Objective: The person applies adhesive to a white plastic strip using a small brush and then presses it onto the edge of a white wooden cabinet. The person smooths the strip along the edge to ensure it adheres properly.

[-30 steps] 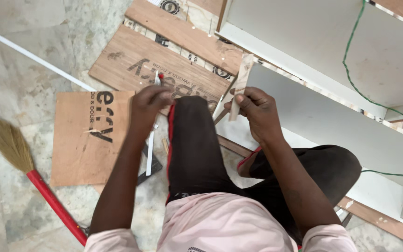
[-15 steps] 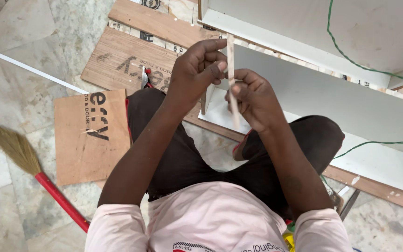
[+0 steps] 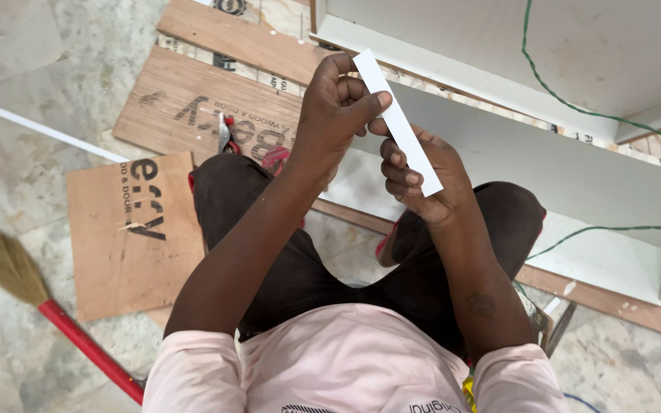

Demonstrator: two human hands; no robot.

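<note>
**A:** Starting at your left: the broom (image 3: 9,268) lies on the stone floor (image 3: 17,76), its red handle running toward you, and beside it sit the plywood offcuts (image 3: 135,229). A thin white rod (image 3: 40,130) lies across the floor, farther off.

**B:** And my hands?

**A:** Your left hand (image 3: 338,115) has its grip clamped on the far end of the white strip (image 3: 399,122), thumb on top and fingers curled under. Your right hand (image 3: 422,180) is closed around the near end, the strip lying across the fingers. The strip is in the air above your knees, slanting from far left to near right.

**B:** How should I handle it?

**A:** I'd say hold it by the edges and keep both ends level, since a strip this thin looks likely to bend or snap if twisted.

**B:** What's to the right?

**A:** White boards (image 3: 575,160) stretch across the floor just past your knees, with a green wire (image 3: 568,99) trailing over them. More plywood shows under their near edge.
</note>
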